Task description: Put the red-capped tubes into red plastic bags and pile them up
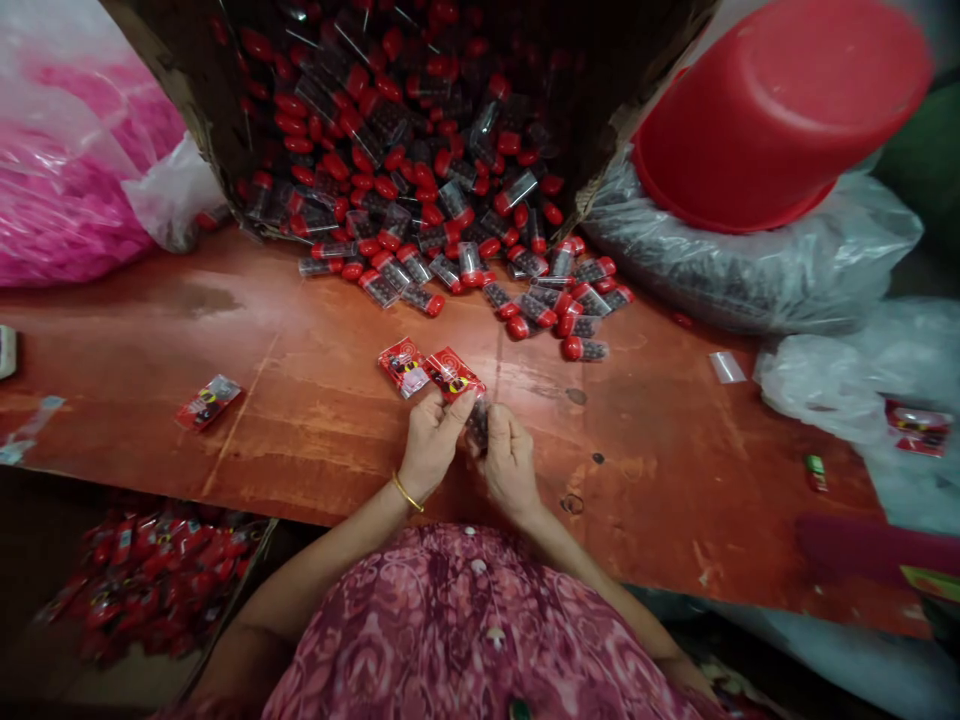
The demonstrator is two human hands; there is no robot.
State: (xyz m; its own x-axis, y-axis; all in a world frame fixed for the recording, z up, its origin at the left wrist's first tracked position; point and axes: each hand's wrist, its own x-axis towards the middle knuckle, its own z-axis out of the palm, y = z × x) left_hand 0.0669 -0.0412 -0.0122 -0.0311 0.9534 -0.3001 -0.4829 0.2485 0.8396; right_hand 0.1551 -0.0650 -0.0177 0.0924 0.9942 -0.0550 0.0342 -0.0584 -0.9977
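Observation:
My left hand [431,440] pinches the edge of a red printed packet [452,375] at the near middle of the reddish wooden table [300,400]. My right hand [510,455] is closed around a small clear tube [478,425] held against that packet. A second red packet [403,363] lies just left of the held one. Farther back, several clear tubes with red caps [465,270] spill from a tipped cardboard box [390,110] onto the table.
One filled packet [208,401] lies at the left of the table. A box of finished packets [150,580] sits below the table's left edge. A red basin [772,110] rests on a grey plastic bag [750,260] at right. Pink bags [67,170] are at far left.

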